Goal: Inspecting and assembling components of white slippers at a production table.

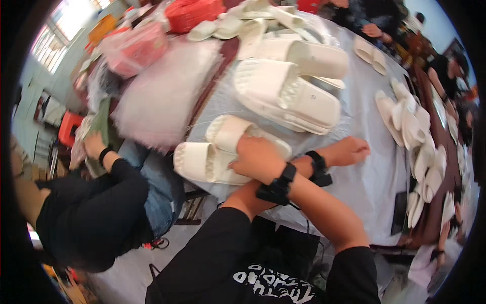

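Note:
My forearms cross over the table, the right one on top. Reaching to the left, my right hand (260,158) is closed on a pair of cream slippers at the table's near edge. One is the nearer slipper (195,161); the farther slipper (226,133) lies beside it, partly under my fingers. My left hand (350,151) extends to the right, just above or on the plastic-covered table (359,197). Its fingers are curled, and nothing shows in them. Beyond my hands lie larger cream slippers (288,99), stacked together.
Clear plastic bags (162,86) lie in a stack at the left, behind them a pink wrapped bundle (134,50) and a red bundle (195,14). More slippers (422,121) line the right side near a dark flat object (400,206). A person in black (96,218) sits at my left.

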`<control>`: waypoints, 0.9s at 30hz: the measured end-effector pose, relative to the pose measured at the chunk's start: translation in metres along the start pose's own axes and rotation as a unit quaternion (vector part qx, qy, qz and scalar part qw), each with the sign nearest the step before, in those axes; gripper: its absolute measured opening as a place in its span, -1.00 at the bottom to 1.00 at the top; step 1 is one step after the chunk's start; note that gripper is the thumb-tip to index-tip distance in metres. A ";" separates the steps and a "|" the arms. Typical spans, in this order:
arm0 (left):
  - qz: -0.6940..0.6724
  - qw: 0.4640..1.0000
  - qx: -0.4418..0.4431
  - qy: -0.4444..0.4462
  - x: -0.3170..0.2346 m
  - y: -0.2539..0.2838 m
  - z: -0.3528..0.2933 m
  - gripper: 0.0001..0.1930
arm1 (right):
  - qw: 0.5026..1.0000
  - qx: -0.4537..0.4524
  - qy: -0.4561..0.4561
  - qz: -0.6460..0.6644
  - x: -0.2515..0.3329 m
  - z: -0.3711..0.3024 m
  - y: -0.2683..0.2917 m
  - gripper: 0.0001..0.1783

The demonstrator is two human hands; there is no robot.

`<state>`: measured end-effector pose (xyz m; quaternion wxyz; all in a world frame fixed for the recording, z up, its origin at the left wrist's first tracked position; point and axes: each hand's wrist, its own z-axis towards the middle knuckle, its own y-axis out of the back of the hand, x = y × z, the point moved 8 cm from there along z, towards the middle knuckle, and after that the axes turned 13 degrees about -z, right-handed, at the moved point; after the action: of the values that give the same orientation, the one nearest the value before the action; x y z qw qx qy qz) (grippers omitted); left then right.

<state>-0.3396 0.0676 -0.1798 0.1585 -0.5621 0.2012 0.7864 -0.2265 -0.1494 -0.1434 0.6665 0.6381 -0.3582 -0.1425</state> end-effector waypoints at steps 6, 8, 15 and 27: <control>-0.086 0.996 0.001 -0.015 -0.009 0.004 0.001 -0.75 | 0.997 -0.053 0.010 0.052 -0.015 0.016 -0.012 -0.57; -0.097 0.995 0.025 -0.007 -0.023 0.003 -0.002 -0.76 | 0.990 -0.040 0.032 0.134 -0.024 -0.002 0.009 -0.59; -0.076 0.996 0.017 0.040 0.013 0.018 -0.013 -0.75 | 0.894 -0.242 -0.070 0.370 -0.169 -0.128 0.123 -0.87; -0.135 0.988 0.036 0.072 -0.011 -0.010 0.001 -0.72 | 0.854 -0.345 -0.360 -0.147 -0.487 -0.274 0.194 -0.13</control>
<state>-0.3324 0.0762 -0.1706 0.2683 -0.6335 0.1630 0.7072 -0.4403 0.3992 -0.0834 0.6393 0.3168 -0.4035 -0.5728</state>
